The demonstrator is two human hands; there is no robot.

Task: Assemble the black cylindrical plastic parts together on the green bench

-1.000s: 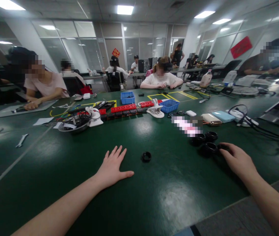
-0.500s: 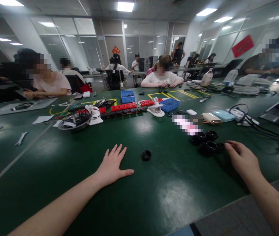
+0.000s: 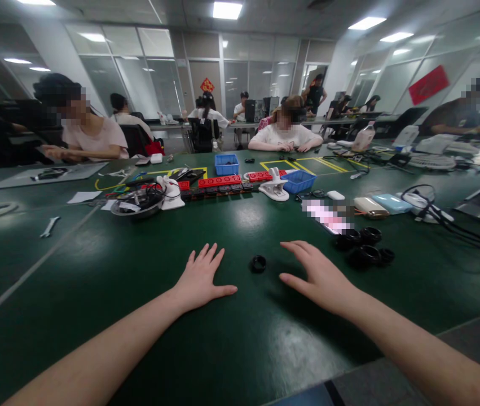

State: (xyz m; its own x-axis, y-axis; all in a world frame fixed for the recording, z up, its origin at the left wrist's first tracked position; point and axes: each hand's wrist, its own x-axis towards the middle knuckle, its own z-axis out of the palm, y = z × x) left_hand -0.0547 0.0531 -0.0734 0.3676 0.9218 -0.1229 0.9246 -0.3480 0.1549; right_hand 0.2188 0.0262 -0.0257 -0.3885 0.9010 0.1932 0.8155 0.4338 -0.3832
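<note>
A small black ring point(image 3: 259, 264) sits on the green tabletop point(image 3: 240, 344) between my two hands. To its left, my left hand point(image 3: 201, 282) lies palm down on the table with the fingers spread, holding nothing. On the other side my right hand point(image 3: 318, 276) hovers over the table, thumb and fingers apart and pointing at the ring without touching it. Several larger black rings point(image 3: 364, 256) stand bunched together beyond my right hand, with a smaller black ring point(image 3: 387, 256) at their right end.
Behind lie red power strips point(image 3: 218, 180), blue bins point(image 3: 299, 181), a white clip stand point(image 3: 274, 189) and a bowl of cables point(image 3: 138, 206). A phone point(image 3: 326, 217) lies near the black rings. A wrench point(image 3: 50, 226) is at left. Other people sit around the room.
My right hand has left the group of black rings and moved left towards the single small ring, its fingers opening wider. My left hand keeps its place on the table. The view has shifted slightly.
</note>
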